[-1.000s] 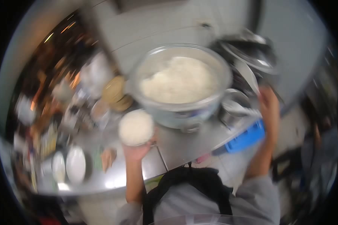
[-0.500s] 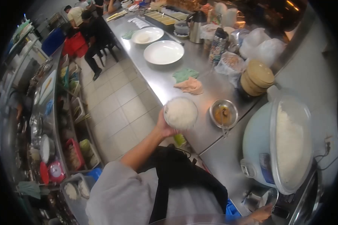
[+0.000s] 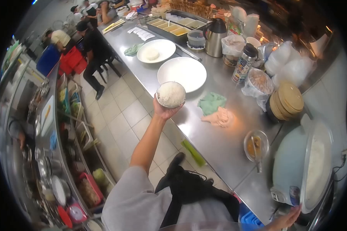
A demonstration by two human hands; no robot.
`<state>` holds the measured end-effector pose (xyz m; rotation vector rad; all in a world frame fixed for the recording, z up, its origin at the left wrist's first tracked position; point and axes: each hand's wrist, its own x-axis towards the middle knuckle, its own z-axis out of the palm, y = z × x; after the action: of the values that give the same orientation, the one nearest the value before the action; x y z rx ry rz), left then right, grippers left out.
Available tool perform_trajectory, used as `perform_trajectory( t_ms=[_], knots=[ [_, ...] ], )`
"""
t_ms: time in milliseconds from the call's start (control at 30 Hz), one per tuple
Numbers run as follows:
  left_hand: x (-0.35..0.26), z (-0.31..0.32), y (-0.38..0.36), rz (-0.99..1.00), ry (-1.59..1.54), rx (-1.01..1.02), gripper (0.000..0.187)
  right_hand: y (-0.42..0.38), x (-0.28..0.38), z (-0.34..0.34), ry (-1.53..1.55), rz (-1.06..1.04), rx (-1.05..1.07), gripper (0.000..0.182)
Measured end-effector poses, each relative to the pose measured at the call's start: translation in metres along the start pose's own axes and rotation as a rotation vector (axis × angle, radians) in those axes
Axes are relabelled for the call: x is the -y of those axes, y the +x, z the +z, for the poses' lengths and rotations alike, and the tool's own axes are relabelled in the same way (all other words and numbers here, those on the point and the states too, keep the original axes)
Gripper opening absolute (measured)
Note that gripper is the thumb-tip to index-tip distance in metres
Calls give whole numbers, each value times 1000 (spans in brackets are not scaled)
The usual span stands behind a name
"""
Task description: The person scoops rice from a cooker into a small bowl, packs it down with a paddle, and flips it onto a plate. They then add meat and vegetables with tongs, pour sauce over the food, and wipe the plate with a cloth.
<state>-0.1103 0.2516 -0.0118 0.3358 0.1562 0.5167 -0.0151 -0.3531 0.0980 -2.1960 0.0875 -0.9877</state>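
Observation:
My left hand (image 3: 166,111) holds a small bowl of white rice (image 3: 170,94) from below, just in front of the nearer plate. That empty white plate (image 3: 182,75) lies on the steel counter. Beyond it, another white plate (image 3: 166,49) carries a round mound of rice (image 3: 151,54). My right hand (image 3: 288,219) is at the lower right, beside the base of the large rice cooker (image 3: 291,165), with fingers stretched out near its rim. White rice (image 3: 316,165) shows inside the cooker.
Green (image 3: 212,103) and orange cloths (image 3: 220,118) lie near a metal bowl with sauce (image 3: 256,146). A patterned bottle (image 3: 244,63), steel jug (image 3: 216,38), stacked tan bowls (image 3: 287,101) and sauce trays (image 3: 175,27) line the back. People sit at upper left; shelves stand at left.
My left hand has carried the rice bowl forward to the nearer plate. My right hand has moved from the metal utensils below the cooker toward its rim. The view has shifted.

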Motion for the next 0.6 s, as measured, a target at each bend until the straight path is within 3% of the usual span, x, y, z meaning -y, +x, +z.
perform_trajectory(
  t_ms=[67, 167, 233, 300, 367, 400, 467, 500, 533, 600],
  knots=[
    [-31, -22, 32, -47, -27, 10, 62, -40, 86, 47, 148, 131, 122, 29],
    [-75, -39, 84, -73, -3, -47, 67, -82, 121, 90, 228, 191, 443, 24],
    [-102, -29, 107, -106, 337, -170, 67, -100, 162, 105, 298, 205, 497, 23],
    [-117, -54, 140, -151, 349, -79, 63, -113, 194, 114, 395, 135, 632, 20],
    [-122, -62, 168, -166, 681, -208, 59, -119, 207, 119, 390, 145, 606, 18],
    [-122, -60, 177, -147, 1126, -147, 63, -119, 206, 121, 373, 169, 615, 18],
    [-98, -49, 180, 120, 2002, -91, 70, -120, 211, 129, 351, 192, 629, 18],
    [-77, -38, 174, 154, 2230, -83, 73, -120, 215, 138, 348, 229, 632, 17],
    [-55, -27, 164, 315, 2391, -111, 70, -119, 218, 148, 347, 266, 638, 17],
    [-43, -32, 167, 348, 2398, -132, 70, -123, 234, 179, 363, 275, 669, 17]
  ],
)
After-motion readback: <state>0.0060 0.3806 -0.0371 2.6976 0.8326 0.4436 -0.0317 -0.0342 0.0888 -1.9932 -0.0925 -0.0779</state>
